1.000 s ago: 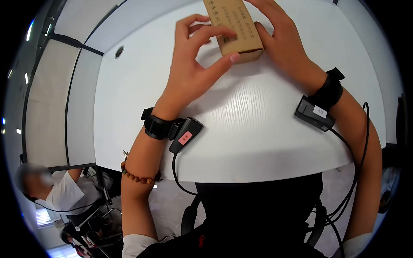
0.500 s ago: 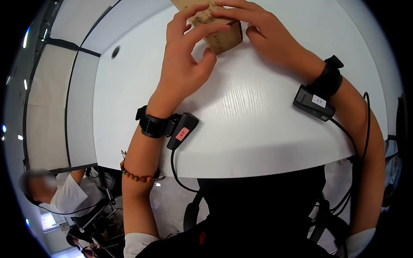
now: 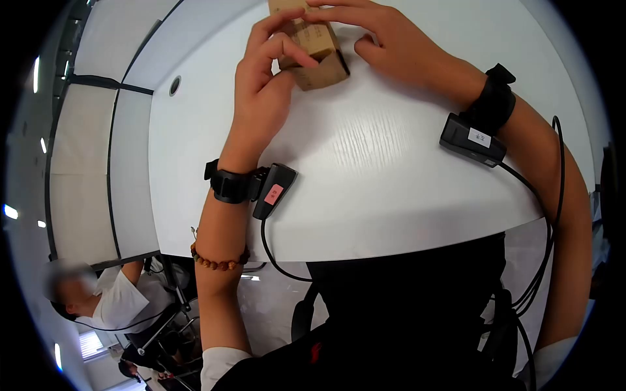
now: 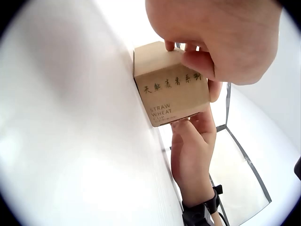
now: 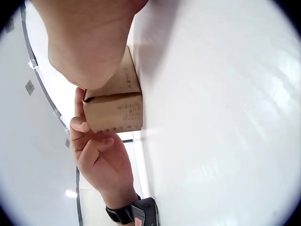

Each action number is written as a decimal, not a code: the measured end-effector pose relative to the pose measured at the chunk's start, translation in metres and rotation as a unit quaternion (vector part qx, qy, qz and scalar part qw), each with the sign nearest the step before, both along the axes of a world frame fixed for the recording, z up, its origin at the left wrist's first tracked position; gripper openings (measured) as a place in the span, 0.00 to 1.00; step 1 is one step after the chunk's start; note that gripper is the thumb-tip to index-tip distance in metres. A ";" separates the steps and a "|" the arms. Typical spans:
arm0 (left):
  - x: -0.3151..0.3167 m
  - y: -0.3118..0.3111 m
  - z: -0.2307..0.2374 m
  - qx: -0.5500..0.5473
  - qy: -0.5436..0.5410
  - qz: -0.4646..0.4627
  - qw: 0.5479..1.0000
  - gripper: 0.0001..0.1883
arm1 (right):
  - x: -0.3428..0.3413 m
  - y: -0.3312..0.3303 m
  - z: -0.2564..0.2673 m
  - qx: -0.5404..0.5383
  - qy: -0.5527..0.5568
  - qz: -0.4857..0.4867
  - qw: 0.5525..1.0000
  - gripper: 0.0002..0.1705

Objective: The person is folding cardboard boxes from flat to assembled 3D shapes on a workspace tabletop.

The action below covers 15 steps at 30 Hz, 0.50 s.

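Box [image 3: 319, 39] is lying straighter than half a second ago in the head view, well in from the tabletop's [image 3: 391, 195] near edge, bringing its end to the left hand [image 3: 261, 91], while the right hand [image 3: 407, 45] is resting spread fingers on top. In the left wrist view, the left grip is curling round an edge beside "天然麦香系列" and "STRAW WHEAT", a third word looking like "CUP". In the right wrist view, the print is appearing too blurred to read.

2 black wristbands [image 3: 233, 187] — brown beaded bracelet [image 3: 218, 264] — white sleeves [image 3: 223, 365].
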<state>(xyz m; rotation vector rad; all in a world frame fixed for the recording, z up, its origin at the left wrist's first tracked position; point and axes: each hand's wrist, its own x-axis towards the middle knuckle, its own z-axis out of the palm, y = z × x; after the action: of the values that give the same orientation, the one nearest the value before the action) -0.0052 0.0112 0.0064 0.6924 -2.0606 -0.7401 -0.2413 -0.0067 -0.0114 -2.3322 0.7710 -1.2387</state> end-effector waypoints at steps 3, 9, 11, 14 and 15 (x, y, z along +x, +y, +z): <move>0.000 -0.001 0.002 0.026 0.014 -0.004 1.000 0.15 | -0.002 -0.003 0.000 -0.013 0.010 -0.012 1.000 0.37; 0.000 -0.002 0.002 0.028 0.022 -0.010 0.999 0.12 | -0.003 0.001 0.005 0.049 0.011 -0.016 0.999 0.36; 0.006 -0.007 -0.003 0.033 0.031 -0.028 0.999 0.12 | -0.002 0.007 0.012 0.062 0.025 -0.022 0.998 0.36; 0.000 0.001 0.001 0.071 0.059 -0.047 0.995 0.12 | -0.006 0.001 0.006 -0.038 0.077 -0.047 0.995 0.34; -0.004 0.001 0.001 0.028 0.035 -0.007 0.999 0.12 | -0.007 0.002 0.007 -0.022 0.062 -0.046 0.997 0.33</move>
<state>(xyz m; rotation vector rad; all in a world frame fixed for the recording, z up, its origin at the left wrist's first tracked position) -0.0094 0.0122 0.0070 0.6747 -1.9900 -0.8212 -0.2478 -0.0051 -0.0047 -2.4532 0.9098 -1.1688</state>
